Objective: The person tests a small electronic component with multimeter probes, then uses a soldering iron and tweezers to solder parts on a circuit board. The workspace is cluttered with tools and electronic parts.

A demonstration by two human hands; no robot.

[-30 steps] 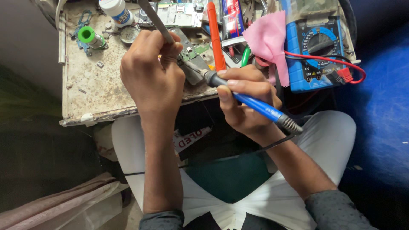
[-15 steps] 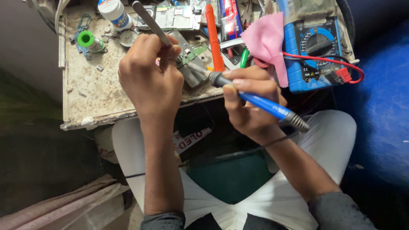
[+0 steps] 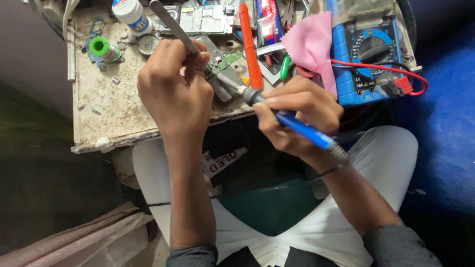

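Observation:
My left hand (image 3: 174, 94) grips metal tweezers (image 3: 168, 23) whose handle sticks up and away from it; their tips are hidden under my fingers. My right hand (image 3: 302, 114) holds a blue soldering iron (image 3: 303, 129) like a pen, its metal tip (image 3: 228, 83) pointing left toward a small green circuit board (image 3: 223, 63). The board lies on a worn, stained work table (image 3: 106, 111) just right of my left hand. The iron's cord runs back along my right wrist.
A blue multimeter (image 3: 370, 54) with a red lead sits at the right. A pink cloth (image 3: 311, 44), an orange tool (image 3: 250, 44), a green solder spool (image 3: 100, 48) and a white bottle (image 3: 130, 12) crowd the table's far side. My lap lies below.
Both hands have shifted slightly up and right in the view. The iron's tip stays by the circuit board and the tweezers stay in my left hand.

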